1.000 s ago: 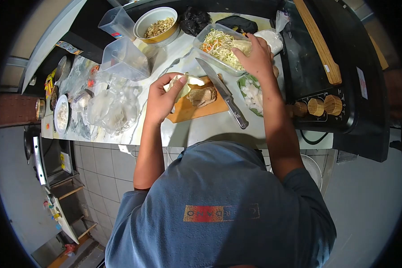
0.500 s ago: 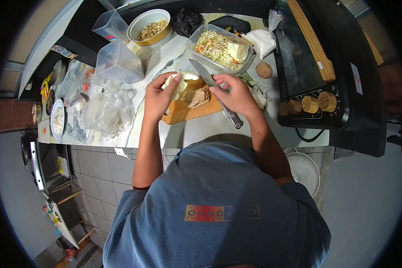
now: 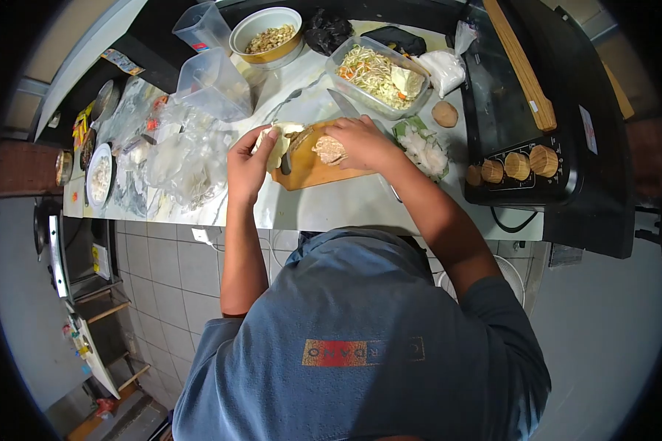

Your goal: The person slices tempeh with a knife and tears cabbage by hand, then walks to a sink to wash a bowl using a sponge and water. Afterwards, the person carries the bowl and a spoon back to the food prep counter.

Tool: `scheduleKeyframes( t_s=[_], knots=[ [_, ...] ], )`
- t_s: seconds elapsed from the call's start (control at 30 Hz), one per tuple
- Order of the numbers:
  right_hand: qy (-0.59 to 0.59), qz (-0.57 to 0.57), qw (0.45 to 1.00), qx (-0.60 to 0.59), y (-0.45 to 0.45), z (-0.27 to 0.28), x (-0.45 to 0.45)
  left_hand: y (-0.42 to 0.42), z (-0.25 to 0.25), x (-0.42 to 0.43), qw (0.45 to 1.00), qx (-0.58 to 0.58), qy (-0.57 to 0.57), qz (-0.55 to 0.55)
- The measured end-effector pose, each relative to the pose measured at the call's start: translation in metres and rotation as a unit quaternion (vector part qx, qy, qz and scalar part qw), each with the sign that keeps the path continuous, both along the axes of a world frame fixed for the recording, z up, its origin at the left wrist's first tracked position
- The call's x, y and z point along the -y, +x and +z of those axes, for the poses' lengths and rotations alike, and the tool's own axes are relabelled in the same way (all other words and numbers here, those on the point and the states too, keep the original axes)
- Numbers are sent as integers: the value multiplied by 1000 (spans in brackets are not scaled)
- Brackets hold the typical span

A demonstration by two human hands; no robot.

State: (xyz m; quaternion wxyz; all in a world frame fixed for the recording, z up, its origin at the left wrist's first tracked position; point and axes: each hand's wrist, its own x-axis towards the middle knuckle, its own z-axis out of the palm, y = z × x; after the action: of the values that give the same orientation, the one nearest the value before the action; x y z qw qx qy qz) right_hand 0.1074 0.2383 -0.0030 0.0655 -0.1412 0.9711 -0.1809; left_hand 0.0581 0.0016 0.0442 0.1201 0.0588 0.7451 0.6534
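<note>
In my left hand (image 3: 248, 165) is a pale cream piece (image 3: 278, 149), pinched at the left end of the orange-brown cutting board (image 3: 312, 175). My right hand (image 3: 360, 143) is closed around a brown, rough-textured food piece (image 3: 329, 150) over the board. Smaller brown pieces (image 3: 299, 137) lie between the two hands. The knife (image 3: 343, 104) lies partly hidden under my right hand and forearm, its blade tip pointing to the back. Behind it sits a clear container (image 3: 340, 77) of bean sprouts, shredded vegetables and a pale block (image 3: 406, 81).
A round brown item (image 3: 444, 114) and white food on leaves (image 3: 424, 150) sit right of the board, beside a black appliance (image 3: 518, 192) with wooden knobs. Plastic bags (image 3: 187, 173), an empty clear container (image 3: 213, 92) and a bowl (image 3: 268, 57) stand to the left and back.
My right hand has come back from the clear container, where a pale block now lies, passed over the knife, and taken hold of the brown food. My left hand still holds its cream piece.
</note>
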Motion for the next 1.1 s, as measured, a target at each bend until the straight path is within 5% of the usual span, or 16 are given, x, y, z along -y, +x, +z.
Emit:
scheduleKeyframes(
  t_s=[0.53,0.9,1.1],
  knots=[
    [42,-131,990,14,8,0,24,5,0,65,997,49,9,53],
    [-59,-216,974,25,9,7,34,-9,9,80,997,57,26,37],
    [-104,-174,979,-29,-18,9,69,-12,9,100,996,59,31,57]
  ],
)
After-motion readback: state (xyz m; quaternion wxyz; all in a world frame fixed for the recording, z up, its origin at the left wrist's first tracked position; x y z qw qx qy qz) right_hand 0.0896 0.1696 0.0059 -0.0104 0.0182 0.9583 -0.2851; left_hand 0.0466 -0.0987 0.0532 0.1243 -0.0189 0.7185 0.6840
